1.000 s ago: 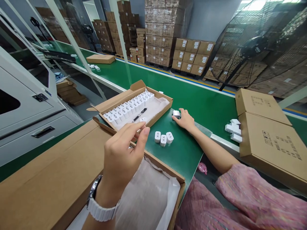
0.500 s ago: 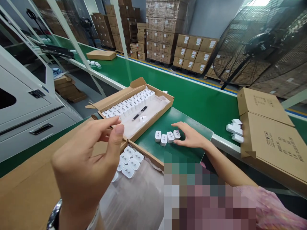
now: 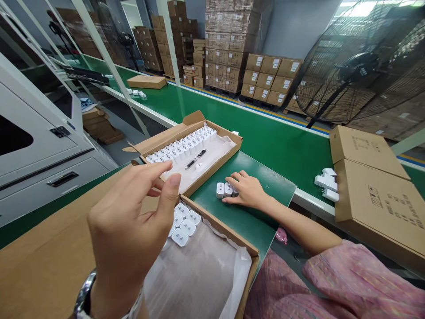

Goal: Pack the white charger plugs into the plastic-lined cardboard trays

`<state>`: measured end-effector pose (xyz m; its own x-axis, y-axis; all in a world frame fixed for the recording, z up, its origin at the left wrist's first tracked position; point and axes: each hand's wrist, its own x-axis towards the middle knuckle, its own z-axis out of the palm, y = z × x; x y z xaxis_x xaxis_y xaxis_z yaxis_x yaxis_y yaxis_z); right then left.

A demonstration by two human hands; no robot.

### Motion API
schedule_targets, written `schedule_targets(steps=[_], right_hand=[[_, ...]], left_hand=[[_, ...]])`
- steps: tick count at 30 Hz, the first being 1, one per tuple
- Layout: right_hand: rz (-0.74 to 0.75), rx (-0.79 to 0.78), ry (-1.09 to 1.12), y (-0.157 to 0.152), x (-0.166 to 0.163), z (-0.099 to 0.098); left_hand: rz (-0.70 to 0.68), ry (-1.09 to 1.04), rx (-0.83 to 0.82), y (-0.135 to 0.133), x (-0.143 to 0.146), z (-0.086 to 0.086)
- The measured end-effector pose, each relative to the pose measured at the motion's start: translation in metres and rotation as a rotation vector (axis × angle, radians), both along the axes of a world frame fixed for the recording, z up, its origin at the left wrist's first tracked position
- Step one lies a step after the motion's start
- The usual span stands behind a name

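My right hand (image 3: pixel 247 192) is closed around a short row of white plug adapters (image 3: pixel 220 190) standing on the green table. Its fingers and thumb press along the row's sides and cover part of it. My left hand (image 3: pixel 136 212), with a watch at the wrist, hovers above the near cardboard tray (image 3: pixel 253 261). Thumb and index finger are apart with nothing seen between them; the other fingers are partly hidden. Below it, white adapters (image 3: pixel 187 227) stand in the tray's far left corner. Beyond, an open carton (image 3: pixel 212 170) holds rows of adapters with prongs up (image 3: pixel 186 146).
A pen (image 3: pixel 195 159) lies on the lining inside the far carton. Past the table runs a green conveyor belt (image 3: pixel 265 146). Loose adapters (image 3: pixel 327 184) sit against closed cartons (image 3: pixel 372 190) on the right. A large fan (image 3: pixel 358 66) stands behind, and a grey machine (image 3: pixel 43 146) at left.
My right hand has moved left and closed on the adapters, which now stand tightly side by side. My left hand keeps its pose; the view has shifted slightly.
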<state>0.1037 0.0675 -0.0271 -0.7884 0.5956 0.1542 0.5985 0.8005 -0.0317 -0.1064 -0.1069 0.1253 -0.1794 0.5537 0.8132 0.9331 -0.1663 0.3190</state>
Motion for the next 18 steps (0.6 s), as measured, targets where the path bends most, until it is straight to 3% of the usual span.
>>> schedule_targets(steps=[5,9,11,15,18], right_hand=[[-0.001,-0.002,-0.053,-0.003,-0.021,-0.004],[-0.018,-0.179,0.087,0.005,-0.027,-0.002],[-0.110,-0.458,0.327,0.009,-0.026,0.005],[-0.256,-1.418,0.882,0.005,-0.023,0.027],[-0.259,-1.900,0.998,-0.006,-0.023,0.041]], left_hand=[[0.002,0.022,-0.010,0.001,0.000,0.001],[0.004,0.006,-0.011,-0.001,-0.001,0.002],[0.012,0.001,-0.007,-0.003,-0.002,0.004],[0.041,-0.010,0.013,-0.008,-0.005,0.009],[0.098,-0.079,0.058,-0.013,-0.007,0.011]])
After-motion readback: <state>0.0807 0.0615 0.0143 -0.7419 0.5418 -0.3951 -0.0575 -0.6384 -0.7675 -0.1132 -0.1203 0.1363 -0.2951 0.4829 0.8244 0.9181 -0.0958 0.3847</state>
